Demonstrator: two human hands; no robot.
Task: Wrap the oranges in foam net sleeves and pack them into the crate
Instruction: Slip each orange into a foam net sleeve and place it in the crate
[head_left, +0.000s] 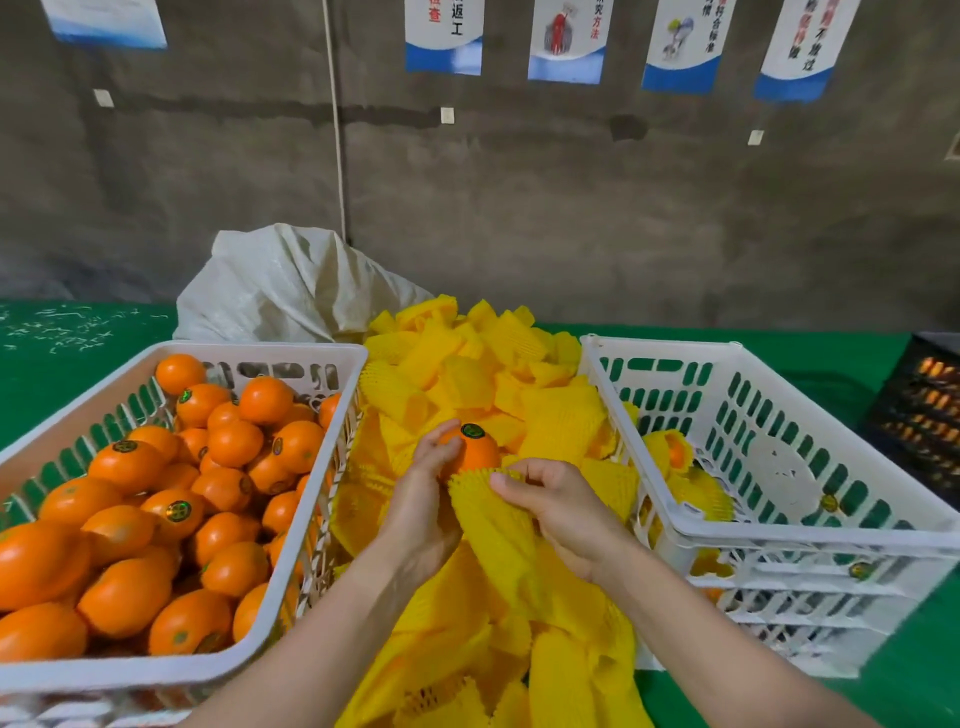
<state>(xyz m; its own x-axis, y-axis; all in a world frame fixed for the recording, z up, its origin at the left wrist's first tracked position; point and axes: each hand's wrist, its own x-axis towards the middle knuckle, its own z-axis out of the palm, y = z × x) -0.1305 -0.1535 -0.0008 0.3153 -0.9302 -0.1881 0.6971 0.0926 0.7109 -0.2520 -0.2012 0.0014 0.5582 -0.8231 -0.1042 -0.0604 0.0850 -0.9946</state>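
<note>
While the left crate (322, 358) sits heaped with bare oranges (156, 499), the left hand (423, 499) curls its fingers (441, 447) around one orange (475, 449) above the yellow sleeve pile (467, 364); the right hand (556, 501) pinches a foam sleeve (483, 512) just under it, and wrapped fruit (675, 452) lies in the right crate (779, 535).

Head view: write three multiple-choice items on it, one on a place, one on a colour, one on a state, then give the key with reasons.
1. Where is the crate of unwrapped oranges?
A. On the person's left
B. On the person's right
C. Behind the sack

2. What colour are the foam net sleeves?
A. White
B. Yellow
C. Pink

3. How far is the held orange wrapped?
A. Fully sleeved
B. Sleeve only at its lower edge
C. No sleeve near it

Key:
1 A, the full crate lies left.
2 B, the sleeve pile is yellow.
3 B, the left hand holds the orange; the right hand holds the sleeve below it.
</note>
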